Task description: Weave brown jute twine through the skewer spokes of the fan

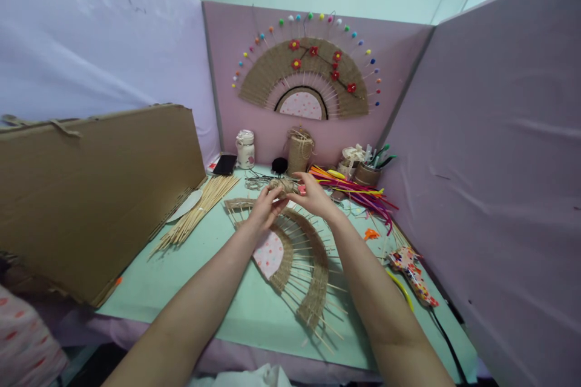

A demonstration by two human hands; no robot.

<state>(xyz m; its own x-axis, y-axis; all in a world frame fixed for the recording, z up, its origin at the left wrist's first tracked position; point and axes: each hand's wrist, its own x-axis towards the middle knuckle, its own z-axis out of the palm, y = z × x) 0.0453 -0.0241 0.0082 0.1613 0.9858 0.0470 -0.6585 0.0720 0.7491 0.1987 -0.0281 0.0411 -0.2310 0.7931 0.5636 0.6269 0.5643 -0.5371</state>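
Both my hands meet over the far middle of the table. My left hand (265, 205) pinches one end of a small ball of jute twine (282, 185), and my right hand (313, 195) grips its other side with curled fingers. Just below them a half-woven fan (313, 266) of thin sticks and jute bands lies flat on the green table (181, 290), with a pink dotted half-disc (269, 252) at its centre.
A big cardboard sheet (95, 187) leans at the left. A bundle of sticks (200, 208) lies beside it. Jars (246, 149), a twine spool (299, 151), coloured strips (358, 193) and a glue gun (411, 269) sit at the back and right. A finished fan (308, 69) hangs on the wall.
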